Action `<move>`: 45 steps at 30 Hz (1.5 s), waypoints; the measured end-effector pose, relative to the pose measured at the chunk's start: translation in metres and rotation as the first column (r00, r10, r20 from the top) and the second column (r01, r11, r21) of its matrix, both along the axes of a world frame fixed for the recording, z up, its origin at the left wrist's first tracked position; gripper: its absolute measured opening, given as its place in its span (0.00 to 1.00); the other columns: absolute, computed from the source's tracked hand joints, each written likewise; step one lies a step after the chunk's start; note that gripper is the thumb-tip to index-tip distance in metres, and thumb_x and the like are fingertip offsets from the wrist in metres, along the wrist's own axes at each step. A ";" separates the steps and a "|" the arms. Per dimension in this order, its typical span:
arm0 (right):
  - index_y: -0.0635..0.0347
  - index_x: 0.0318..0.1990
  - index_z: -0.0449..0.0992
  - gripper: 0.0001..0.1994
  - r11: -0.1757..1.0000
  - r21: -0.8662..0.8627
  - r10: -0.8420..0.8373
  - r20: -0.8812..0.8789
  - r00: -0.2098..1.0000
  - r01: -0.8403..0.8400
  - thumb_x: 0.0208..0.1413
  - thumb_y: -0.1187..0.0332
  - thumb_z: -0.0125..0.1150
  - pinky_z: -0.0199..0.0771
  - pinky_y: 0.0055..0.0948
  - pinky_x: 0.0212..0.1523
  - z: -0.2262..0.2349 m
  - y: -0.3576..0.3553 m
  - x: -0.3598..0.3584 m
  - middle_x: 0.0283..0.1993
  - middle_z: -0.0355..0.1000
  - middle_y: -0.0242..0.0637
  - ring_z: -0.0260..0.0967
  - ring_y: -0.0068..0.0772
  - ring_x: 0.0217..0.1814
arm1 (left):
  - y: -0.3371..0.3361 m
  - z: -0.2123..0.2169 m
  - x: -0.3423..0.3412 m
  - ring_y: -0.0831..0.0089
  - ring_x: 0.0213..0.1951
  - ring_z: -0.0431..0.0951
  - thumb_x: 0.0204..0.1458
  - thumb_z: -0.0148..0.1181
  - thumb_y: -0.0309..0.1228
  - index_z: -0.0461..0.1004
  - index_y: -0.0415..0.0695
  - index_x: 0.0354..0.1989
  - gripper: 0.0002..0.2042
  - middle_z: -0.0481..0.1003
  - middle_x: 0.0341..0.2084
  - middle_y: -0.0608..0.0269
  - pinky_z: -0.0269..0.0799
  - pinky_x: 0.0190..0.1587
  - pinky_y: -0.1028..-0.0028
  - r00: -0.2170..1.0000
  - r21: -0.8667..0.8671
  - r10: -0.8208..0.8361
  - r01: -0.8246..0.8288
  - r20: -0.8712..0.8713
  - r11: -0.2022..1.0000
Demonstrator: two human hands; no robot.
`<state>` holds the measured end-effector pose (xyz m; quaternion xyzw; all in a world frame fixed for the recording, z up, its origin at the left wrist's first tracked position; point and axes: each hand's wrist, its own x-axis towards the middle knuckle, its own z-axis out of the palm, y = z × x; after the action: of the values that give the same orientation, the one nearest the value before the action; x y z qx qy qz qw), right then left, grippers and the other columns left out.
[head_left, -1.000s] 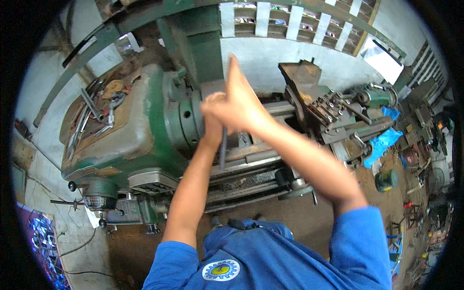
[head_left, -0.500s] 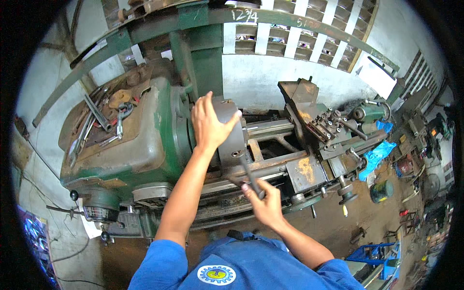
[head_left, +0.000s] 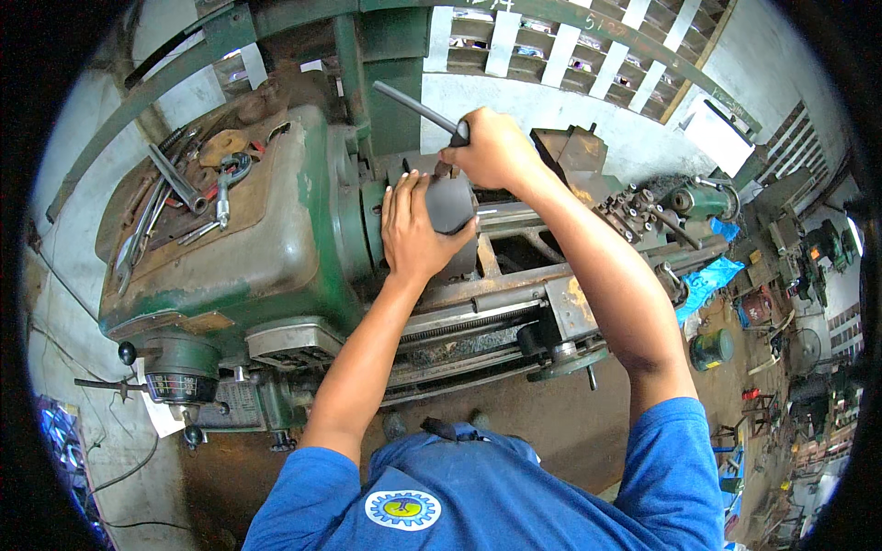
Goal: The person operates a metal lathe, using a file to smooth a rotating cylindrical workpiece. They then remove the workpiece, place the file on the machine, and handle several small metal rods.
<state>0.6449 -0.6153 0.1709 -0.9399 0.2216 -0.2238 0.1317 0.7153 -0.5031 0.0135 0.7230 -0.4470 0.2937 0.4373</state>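
The grey lathe chuck (head_left: 452, 207) sits at the right side of the green headstock (head_left: 322, 202). My left hand (head_left: 411, 220) lies against the near side of the chuck, fingers stretched upward and thumb spread to the right. My right hand (head_left: 491, 147) is closed around a chuck key (head_left: 413, 106) at the top of the chuck. The key's bar slants up to the left from my fist. Its lower end meets the upper edge of the chuck, partly hidden by my fingers, so I cannot tell how deep it sits.
Wrenches and a micrometer (head_left: 223, 188) lie on the headstock's top at left. The lathe bed (head_left: 514, 248) runs right to the tool post (head_left: 638, 211) and tailstock (head_left: 703, 197). A blue cloth (head_left: 707, 286) hangs at right. A green container (head_left: 710, 349) stands on the floor.
My right hand has gone from low in front of the bed up to the chuck's top, carrying the chuck key. My left hand has lowered onto the near side of the chuck.
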 end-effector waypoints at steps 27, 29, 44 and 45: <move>0.62 0.45 0.83 0.27 0.982 -0.182 -0.018 -0.377 0.926 -0.054 0.37 0.54 0.77 0.80 0.43 0.47 0.013 -0.035 0.060 0.41 0.80 0.55 0.81 0.49 0.43 | 0.009 0.048 0.015 0.48 0.56 0.72 0.45 0.68 0.31 0.74 0.38 0.47 0.20 0.75 0.45 0.47 0.64 0.62 0.56 0.967 -0.401 -0.234 0.255 0.101 0.880; 0.61 0.47 0.83 0.29 0.980 -0.192 -0.020 -0.322 0.947 -0.044 0.39 0.49 0.72 0.78 0.45 0.53 0.009 -0.034 0.052 0.44 0.80 0.55 0.79 0.52 0.48 | -0.008 0.092 0.034 0.53 0.47 0.75 0.49 0.66 0.28 0.76 0.39 0.40 0.11 0.77 0.38 0.54 0.67 0.56 0.57 0.969 -0.536 -0.184 0.245 0.165 0.808; 0.64 0.31 0.82 0.22 0.771 -0.614 -0.075 -0.351 0.934 -0.169 0.46 0.49 0.66 0.81 0.46 0.44 0.016 -0.051 0.002 0.35 0.80 0.53 0.80 0.54 0.39 | -0.034 0.165 0.084 0.45 0.45 0.82 0.42 0.40 0.83 0.82 0.36 0.31 0.52 0.80 0.36 0.36 0.77 0.47 0.52 0.995 0.765 -0.035 -0.046 0.089 0.643; 0.64 0.30 0.82 0.20 0.751 -0.640 -0.110 -0.362 0.926 -0.161 0.47 0.52 0.65 0.81 0.47 0.43 0.016 -0.051 0.003 0.34 0.80 0.54 0.80 0.54 0.38 | -0.033 0.166 0.080 0.45 0.45 0.82 0.42 0.40 0.83 0.82 0.35 0.31 0.52 0.80 0.36 0.36 0.76 0.48 0.52 0.991 0.735 0.001 -0.097 0.131 0.671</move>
<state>0.6479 -0.6665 0.1866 -0.9532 0.1363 -0.1006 -0.2502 0.7957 -0.5361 0.1794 0.8309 -0.5331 0.1420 0.0720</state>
